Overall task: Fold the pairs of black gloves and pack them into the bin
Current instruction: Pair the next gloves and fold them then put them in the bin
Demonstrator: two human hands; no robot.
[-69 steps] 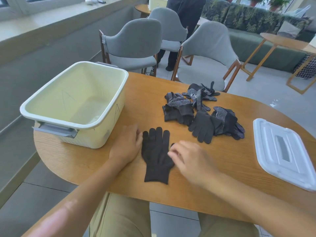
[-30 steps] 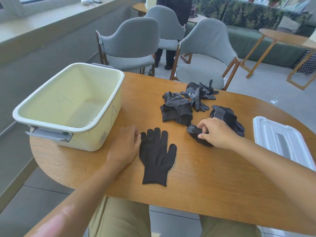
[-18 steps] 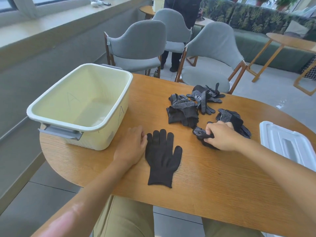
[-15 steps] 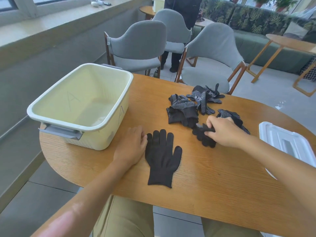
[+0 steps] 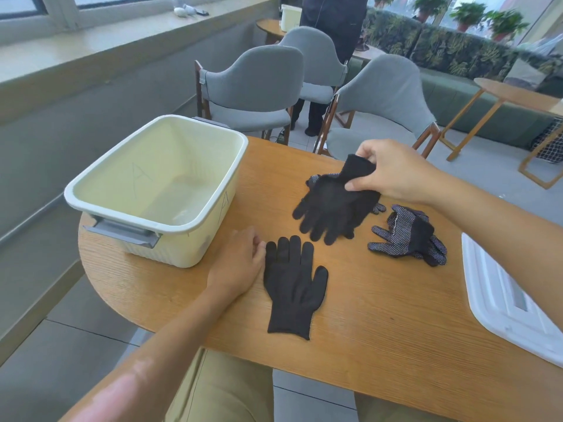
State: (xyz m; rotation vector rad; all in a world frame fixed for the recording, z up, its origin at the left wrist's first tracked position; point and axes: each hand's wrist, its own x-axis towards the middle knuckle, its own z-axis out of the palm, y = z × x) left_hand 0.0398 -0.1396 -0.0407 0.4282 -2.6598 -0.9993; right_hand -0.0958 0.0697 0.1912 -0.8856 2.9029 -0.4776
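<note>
Starting out, we judge: our right hand point(image 5: 393, 172) pinches a raised glove point(image 5: 332, 205) by its cuff, our left hand point(image 5: 237, 266) rests relaxed beside the flat glove point(image 5: 292, 287). Nothing folded; the bin point(image 5: 100, 181) looks empty, dotted gloves point(image 5: 408, 236) wait.

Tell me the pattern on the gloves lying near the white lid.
Black gloves covered in small white dots, clearest in the head view.
</note>
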